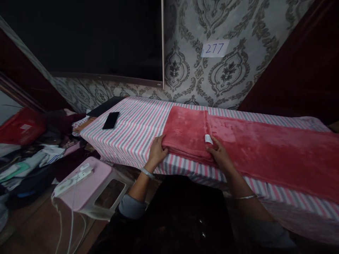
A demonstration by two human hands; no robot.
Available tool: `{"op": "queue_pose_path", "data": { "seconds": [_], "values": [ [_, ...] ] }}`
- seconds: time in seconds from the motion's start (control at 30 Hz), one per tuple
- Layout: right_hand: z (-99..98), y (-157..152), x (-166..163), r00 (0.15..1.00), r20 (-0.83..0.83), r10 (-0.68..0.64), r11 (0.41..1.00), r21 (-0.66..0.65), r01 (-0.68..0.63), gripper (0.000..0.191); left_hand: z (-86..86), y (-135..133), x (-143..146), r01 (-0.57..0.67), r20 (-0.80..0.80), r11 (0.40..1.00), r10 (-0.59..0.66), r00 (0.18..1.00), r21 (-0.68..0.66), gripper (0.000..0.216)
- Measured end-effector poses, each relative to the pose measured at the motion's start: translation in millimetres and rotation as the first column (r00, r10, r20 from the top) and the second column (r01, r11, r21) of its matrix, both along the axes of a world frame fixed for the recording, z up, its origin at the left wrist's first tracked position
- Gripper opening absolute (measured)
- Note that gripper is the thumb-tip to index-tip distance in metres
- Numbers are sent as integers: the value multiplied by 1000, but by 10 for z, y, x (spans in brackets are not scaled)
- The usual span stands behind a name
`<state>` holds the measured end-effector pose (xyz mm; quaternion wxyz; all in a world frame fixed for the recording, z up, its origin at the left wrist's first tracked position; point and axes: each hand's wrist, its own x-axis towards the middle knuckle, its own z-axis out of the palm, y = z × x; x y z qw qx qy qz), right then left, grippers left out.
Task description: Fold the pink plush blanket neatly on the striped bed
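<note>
A red plush blanket (270,150) lies lengthwise on a pink, grey and white striped cloth (132,128). Its left end is folded into a layered stack, and a white label (208,139) shows near the stack's right front corner. My left hand (158,151) grips the stack's left front corner, thumb at the front edge and fingers along the side. At the right front corner, my right hand (221,153) is closed on the blanket beside the label, with some fingertips hidden by the fabric. The single-layer part stretches away to the right.
A black phone (111,120) rests on the striped cloth at the left. Below it stands a pink and white stool (97,173) bearing a power strip (72,181) with trailing cables. Heaped clothes (39,165) lie far left. A large television (106,38) hangs on the wall behind.
</note>
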<state>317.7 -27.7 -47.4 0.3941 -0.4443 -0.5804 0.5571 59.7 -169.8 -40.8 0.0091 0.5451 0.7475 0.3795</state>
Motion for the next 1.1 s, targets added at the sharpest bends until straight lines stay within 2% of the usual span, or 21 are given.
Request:
{"op": "queue_pose_path", "data": {
  "seconds": [0.1, 0.17, 0.27, 0.37, 0.47, 0.63, 0.73, 0.8, 0.93, 1.03, 1.1],
  "values": [
    [160, -25, -59, 984, -176, 14, 994, -102, -32, 83, 47, -18, 59, -24, -15, 999, 24, 1000, -25, 67],
    [312, 0, -97, 969, -247, 24, 991, -122, -56, 77, 98, -15, 136, -59, -47, 997, 56, 997, -57, 74],
    [530, 66, -137, 960, -278, 42, 992, -105, -74, 65, 152, 2, 221, -113, -72, 992, 108, 992, -61, 83],
    [591, 78, -136, 955, -293, 47, 992, -94, -78, 64, 134, -1, 178, -165, -48, 986, 164, 985, -17, 70],
    [415, 2, -81, 971, -237, 16, 996, -80, -36, 75, 59, -38, 45, -188, -38, 982, 187, 982, -17, 55],
    [-14, -121, 2, 998, -47, -30, 999, -15, 30, 81, -59, -88, -72, -109, -101, 994, 105, 989, -33, 59],
    [-107, -97, -24, 998, -32, -49, 999, 4, 49, 83, -100, -87, -103, -107, -105, 994, 107, 989, 1, 60],
    [-125, -54, -59, 997, -42, -64, 998, -22, 63, 76, -106, -93, -157, -79, -89, 997, 81, 993, 19, 60],
    [-182, 13, -118, 991, -65, -115, 993, 20, 116, 53, 5, -147, -290, 20, -62, 1000, -19, 998, 21, 61],
    [-244, 18, -133, 993, -32, -110, 992, 64, 112, 56, 196, -177, -242, 27, -193, 997, -13, 981, 70, 68],
    [-267, 10, -133, 995, -26, -93, 989, 113, 95, 61, 321, -137, -80, 80, -268, 990, -47, 962, 113, 60]
  ]
}}
